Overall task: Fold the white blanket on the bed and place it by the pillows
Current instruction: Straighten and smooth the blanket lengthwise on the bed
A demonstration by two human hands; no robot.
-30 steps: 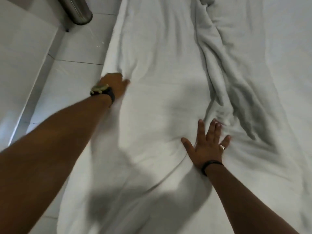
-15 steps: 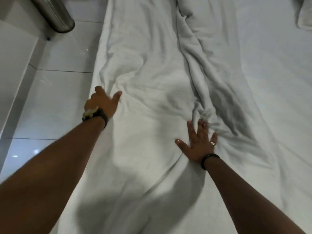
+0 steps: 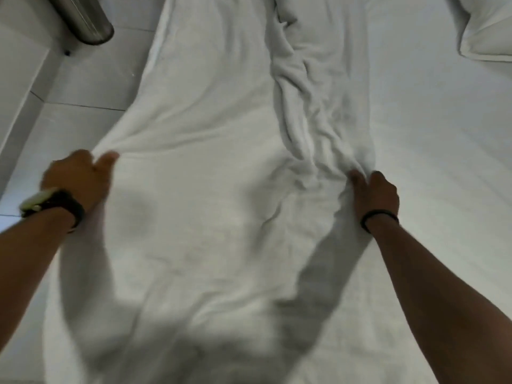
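Note:
The white blanket (image 3: 216, 167) lies as a long strip down the left part of the bed (image 3: 432, 167), with a bunched, wrinkled ridge along its right side. My left hand (image 3: 79, 178), with a watch on the wrist, pinches the blanket's left edge, which hangs over the bed's side. My right hand (image 3: 374, 194), with a dark band on the wrist, is closed on the wrinkled right edge. A white pillow (image 3: 490, 29) shows at the top right corner, far from both hands.
White floor tiles (image 3: 91, 81) run along the bed's left side. A shiny metal cylinder (image 3: 83, 20) stands on the floor at the top left, beside a white wall or panel (image 3: 16, 67).
Both hands have gone from lying flat on the blanket to gripping it. The left hand came nearer along the left edge; the right hand shifted right onto the ridge. The view tilted, showing the pillow.

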